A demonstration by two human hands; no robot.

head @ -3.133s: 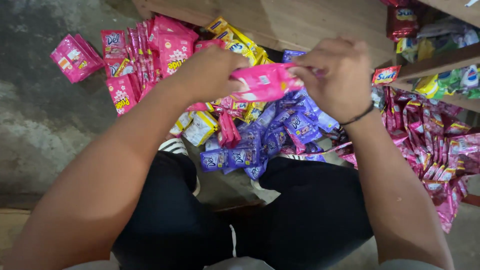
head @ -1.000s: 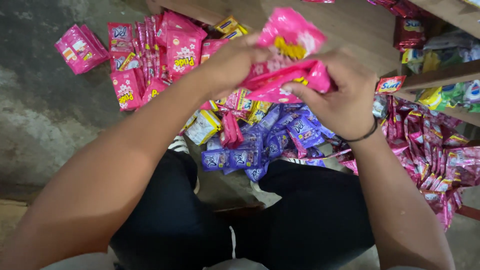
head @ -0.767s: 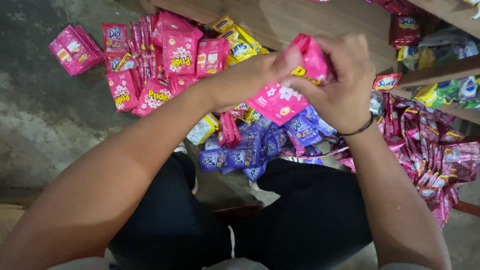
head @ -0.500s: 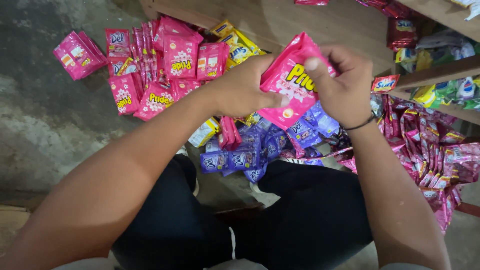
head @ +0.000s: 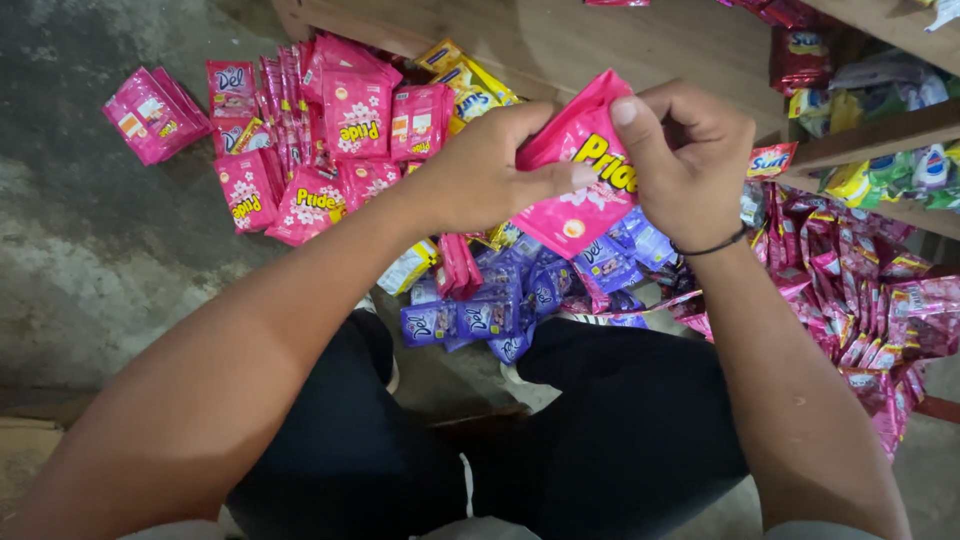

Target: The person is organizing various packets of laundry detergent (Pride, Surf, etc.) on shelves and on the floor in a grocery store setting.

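On the concrete floor, above the purple sachet heap, your left hand and right hand pinch a soft, light pink plastic sachet (likely slippery; grip its edges).

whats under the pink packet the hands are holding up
Below the pink packet, held by the left hand and right hand, lies a heap of purple sachets on the floor. Whatever lies directly behind the packet and hands is covered.
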